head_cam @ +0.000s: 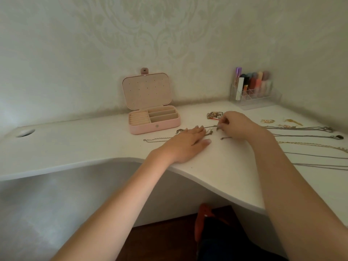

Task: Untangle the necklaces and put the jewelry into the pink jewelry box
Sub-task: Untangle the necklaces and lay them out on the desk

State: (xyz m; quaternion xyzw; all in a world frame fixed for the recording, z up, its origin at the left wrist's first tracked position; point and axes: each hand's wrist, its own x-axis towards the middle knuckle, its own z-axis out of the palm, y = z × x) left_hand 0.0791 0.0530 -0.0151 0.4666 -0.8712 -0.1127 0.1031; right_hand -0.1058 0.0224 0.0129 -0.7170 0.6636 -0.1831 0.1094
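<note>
White desk (84, 147), curved front edge, round cable hole (25, 132) at far left. Patterned wall behind. Pink jewelry box (154, 119) open near back of desk, lid upright against wall, ring rolls and divided compartments showing, nothing seen inside. Clear organizer (254, 95) with cosmetics in back right corner. Left hand (186, 144) flat on desk, fingers straight and spread, pressing down on thin chain (158, 139) that trails out leftward from beneath palm. Right hand (235, 125) just beside it to the right, fingers curled, fingertips pinching a fine chain (209, 127) that stretches taut toward left fingertips. Several long necklaces (301, 136) laid out in rows at right, well apart from box, two ending in pendants. Heap of tangled jewelry (214, 114) just behind right hand. Small gold pieces (267, 121) further right. Short loose chain end (226, 138) under right wrist.
</note>
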